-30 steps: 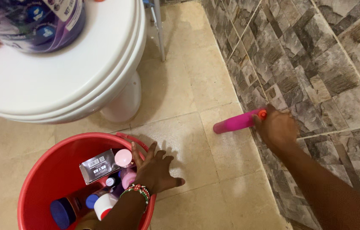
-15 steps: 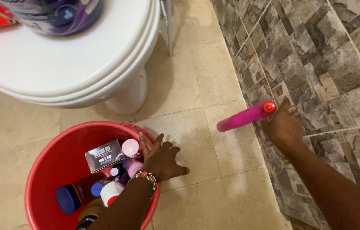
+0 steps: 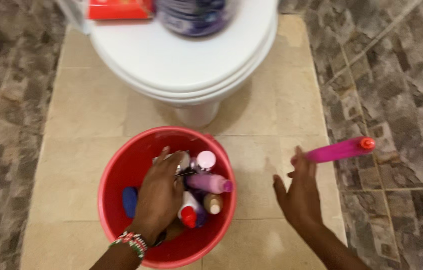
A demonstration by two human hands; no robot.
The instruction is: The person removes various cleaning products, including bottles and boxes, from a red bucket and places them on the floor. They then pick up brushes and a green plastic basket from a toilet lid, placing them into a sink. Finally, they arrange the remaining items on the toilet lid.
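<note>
Beige floor tiles; left hand (image 3: 160, 192) covers bottles in red bucket (image 3: 121, 165).

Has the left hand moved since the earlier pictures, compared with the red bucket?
Yes. The left hand was at the rim of the red bucket; now it is down inside, on the bottles.

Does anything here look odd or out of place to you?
Yes: a pink bottle with a red cap hangs at the right hand's fingertips, barely gripped. Packages sit on the closed toilet lid. The left hand digs among bottles jumbled in the red bucket.
</note>
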